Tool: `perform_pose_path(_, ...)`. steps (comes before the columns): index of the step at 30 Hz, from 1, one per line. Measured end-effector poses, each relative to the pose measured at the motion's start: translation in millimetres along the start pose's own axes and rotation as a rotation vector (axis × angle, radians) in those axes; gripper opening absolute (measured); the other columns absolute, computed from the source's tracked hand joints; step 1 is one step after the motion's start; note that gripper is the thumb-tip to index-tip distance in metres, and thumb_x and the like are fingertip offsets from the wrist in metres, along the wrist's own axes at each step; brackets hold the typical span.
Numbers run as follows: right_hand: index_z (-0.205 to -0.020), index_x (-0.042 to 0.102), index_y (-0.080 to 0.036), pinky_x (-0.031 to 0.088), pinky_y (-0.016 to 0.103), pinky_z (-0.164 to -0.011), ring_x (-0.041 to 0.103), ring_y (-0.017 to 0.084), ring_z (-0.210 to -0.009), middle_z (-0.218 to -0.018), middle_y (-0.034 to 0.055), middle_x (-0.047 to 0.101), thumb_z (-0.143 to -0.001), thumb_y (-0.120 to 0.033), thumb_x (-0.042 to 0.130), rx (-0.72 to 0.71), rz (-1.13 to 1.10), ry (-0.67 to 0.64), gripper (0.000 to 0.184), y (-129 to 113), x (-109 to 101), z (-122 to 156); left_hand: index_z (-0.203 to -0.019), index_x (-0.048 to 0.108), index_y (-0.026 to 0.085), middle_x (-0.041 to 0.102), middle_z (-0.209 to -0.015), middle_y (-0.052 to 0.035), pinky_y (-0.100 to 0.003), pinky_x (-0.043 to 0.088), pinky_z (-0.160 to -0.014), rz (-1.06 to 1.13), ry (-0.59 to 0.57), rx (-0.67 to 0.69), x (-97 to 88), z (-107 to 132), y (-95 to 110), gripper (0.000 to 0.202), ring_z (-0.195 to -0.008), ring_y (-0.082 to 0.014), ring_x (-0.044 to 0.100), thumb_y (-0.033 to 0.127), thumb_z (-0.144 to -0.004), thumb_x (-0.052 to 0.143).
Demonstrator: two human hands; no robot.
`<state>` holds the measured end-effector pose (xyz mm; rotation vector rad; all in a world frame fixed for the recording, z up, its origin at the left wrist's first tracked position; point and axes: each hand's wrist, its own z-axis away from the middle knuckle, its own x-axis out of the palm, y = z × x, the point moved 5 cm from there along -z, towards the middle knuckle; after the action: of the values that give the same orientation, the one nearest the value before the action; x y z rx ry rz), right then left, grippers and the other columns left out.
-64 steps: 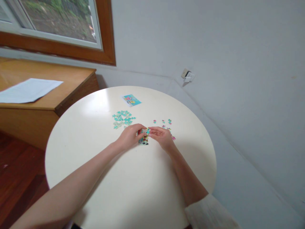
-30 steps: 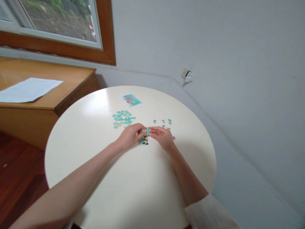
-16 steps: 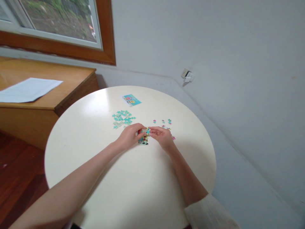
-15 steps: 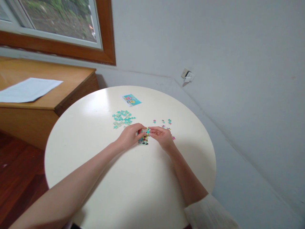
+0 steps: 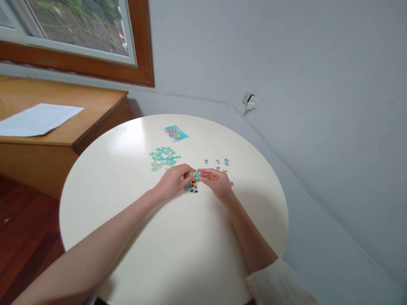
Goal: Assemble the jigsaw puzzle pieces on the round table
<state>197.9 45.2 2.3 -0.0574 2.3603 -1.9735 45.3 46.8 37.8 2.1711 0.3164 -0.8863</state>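
Note:
On a round cream table [image 5: 178,254] my left hand [image 5: 173,181] and my right hand [image 5: 216,182] meet over a small joined cluster of puzzle pieces [image 5: 191,186]. Both hands have their fingers pinched on pieces at the top of the cluster, and part of it is hidden under the fingertips. A heap of teal puzzle pieces [image 5: 163,157] lies just beyond my left hand. A few loose pink and teal pieces [image 5: 221,163] are scattered beyond my right hand.
A small picture card [image 5: 175,132] lies at the far side of the table. A wooden desk [image 5: 63,123] with a white sheet of paper [image 5: 38,118] stands to the left under a window. A grey wall with a socket [image 5: 250,101] runs close behind and right.

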Motion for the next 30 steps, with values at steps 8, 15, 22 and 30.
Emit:
perform_pose_path(8,-0.083,0.071,-0.018,0.053,0.031,-0.074,0.065,0.015,-0.074,-0.077,0.0042,0.070,-0.055,-0.035,0.077,0.003,-0.006,-0.002,0.032,-0.9,0.1,0.0,-0.088,0.061,0.015,0.056,-0.065,0.0003,-0.022,0.039,-0.059,-0.004,-0.004,0.001,0.0,0.7,-0.2,0.018,-0.061,-0.0117,0.050,0.028,-0.082,0.051)
perform_pose_path(15,-0.083,0.071,-0.018,0.054,0.032,-0.072,0.065,0.016,-0.074,-0.077,0.0045,0.071,-0.056,-0.037,0.076,-0.002,-0.009,-0.005,0.033,0.7,0.8,-0.3,-0.089,0.062,0.014,0.056,-0.066,-0.0002,-0.022,0.039,-0.059,0.004,-0.003,-0.008,-0.4,0.8,-0.1,0.019,-0.061,-0.0120,0.050,0.028,-0.082,0.051)
perform_pose_path(22,-0.083,0.070,-0.018,0.055,0.033,-0.073,0.066,0.017,-0.074,-0.077,0.0050,0.071,-0.056,-0.039,0.075,-0.001,0.016,-0.005,0.034,-0.8,0.8,0.0,-0.091,0.062,0.015,0.057,-0.067,-0.0003,-0.023,0.040,-0.060,0.007,-0.012,-0.034,1.1,0.1,-1.5,0.021,-0.062,-0.0126,0.052,0.030,-0.082,0.051)
perform_pose_path(30,-0.081,0.070,-0.018,0.055,0.031,-0.072,0.066,0.016,-0.072,-0.076,0.0045,0.071,-0.054,-0.041,0.076,0.016,-0.002,0.002,0.035,-2.3,1.6,0.3,-0.092,0.061,0.015,0.058,-0.067,-0.0005,-0.023,0.040,-0.060,0.009,-0.008,-0.025,0.9,0.4,-1.3,0.022,-0.061,-0.0125,0.052,0.031,-0.083,0.050)
